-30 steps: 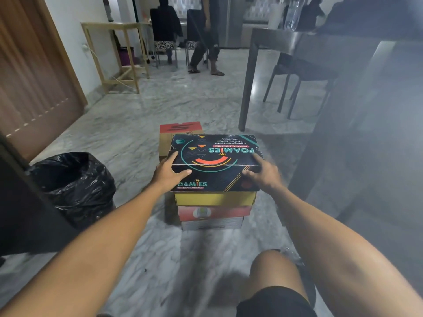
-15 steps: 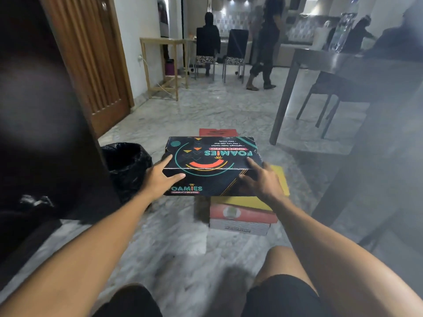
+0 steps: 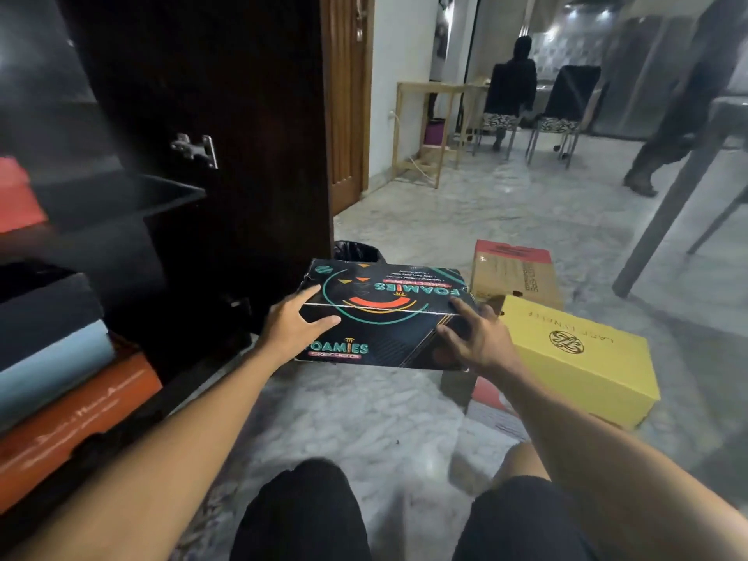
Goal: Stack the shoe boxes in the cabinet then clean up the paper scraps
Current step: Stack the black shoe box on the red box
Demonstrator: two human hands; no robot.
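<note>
Head view: I have the black Foamies box off the pile and carried left since 1 second ago, now held in the air between both hands. My left hand grips its near-left corner, thumb on the lid; my right hand grips the near-right corner. The yellow box, which lay under it, is now uncovered at the right, with a brown box beyond. The open cabinet has swung into view at left, an orange box already stacked inside. I judge the shelving step is close.
</note>
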